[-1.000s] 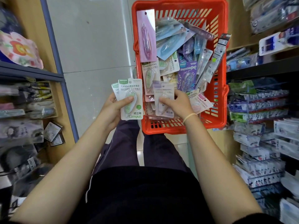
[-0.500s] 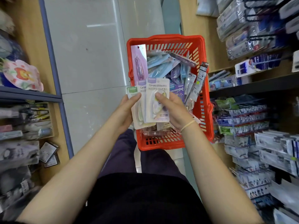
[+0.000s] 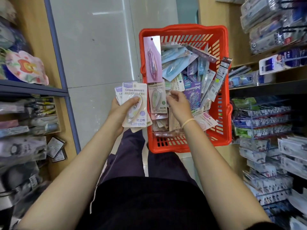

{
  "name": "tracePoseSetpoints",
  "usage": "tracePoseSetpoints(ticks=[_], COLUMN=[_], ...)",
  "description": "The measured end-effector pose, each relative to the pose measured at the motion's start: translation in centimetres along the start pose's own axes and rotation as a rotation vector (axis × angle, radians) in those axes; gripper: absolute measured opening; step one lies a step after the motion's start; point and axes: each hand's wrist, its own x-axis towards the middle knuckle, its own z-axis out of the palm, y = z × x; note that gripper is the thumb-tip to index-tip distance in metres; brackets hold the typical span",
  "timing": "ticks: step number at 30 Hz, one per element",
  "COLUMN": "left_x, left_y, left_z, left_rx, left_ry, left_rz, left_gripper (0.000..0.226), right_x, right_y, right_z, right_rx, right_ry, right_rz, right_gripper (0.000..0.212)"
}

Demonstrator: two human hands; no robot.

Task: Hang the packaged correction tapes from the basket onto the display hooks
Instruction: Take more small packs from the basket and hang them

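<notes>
A: Far left we log the wooden shelf unit with grey-blue edging (image 3: pixel 54 67), stocked with blurred stationery; a floral flat pouch with a lion face (image 3: pixel 25 68) lies on its upper ledge.

B: Next, our left hand (image 3: pixel 121 112). Its grip is wrapped round a fanned stack of white carded Campus correction tapes with purple headers (image 3: pixel 134 105), thumb pressed across the front blister, fingers behind. The stack sits just left of the basket rim, above pale grey floor tiles (image 3: pixel 99 47).

A: Then the red plastic slotted shopping basket (image 3: pixel 182 146), on the floor ahead of our knees. Inside it lies a loose heap of carded correction tapes in blue, purple and pink (image 3: pixel 191 72); a long pink card with a pen-shaped tape (image 3: pixel 152 58) leans against the left wall.

B: Our right hand (image 3: pixel 178 107), a pale band on the wrist, reaches over the heap. Its grip is loosely curled, fingertips near a pink-carded Campus tape with a green dot (image 3: pixel 157 98). We cannot tell whether it pinches anything.

A: Far right, the dark display rack with rows of hooks carrying hanging packets (image 3: pixel 265 117); most labels there are too blurred to read.
</notes>
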Motion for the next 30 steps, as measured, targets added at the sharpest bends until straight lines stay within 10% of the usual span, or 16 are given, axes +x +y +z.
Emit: tracePoseSetpoints(ticks=[10,16,22,30], left_x=[0.3,-0.8,-5.2,-18.6], left_y=[-0.1,3.1,8.1,10.4], left_z=[-1.4,0.4,9.3,25.0], left_rx=[0.042,0.072,0.006,0.157], left_ry=[0.004,-0.107,-0.392,-0.805], left_rz=[-0.067,-0.010,0.065,0.303], left_gripper=[0.060,0.094,0.075,0.046], right_x=[1.6,-4.9,-14.8,-25.9], right_y=[0.4,-2.7,-9.3,-12.3], right_z=[4.2,-2.8,-9.7,-17.2], right_rx=[-0.146,0.070,0.661,0.733], right_ry=[0.070,0.005,0.055,0.577], right_rz=[0.026,0.078,-0.118,-0.467], right_gripper=[0.017,0.012,0.022,0.012])
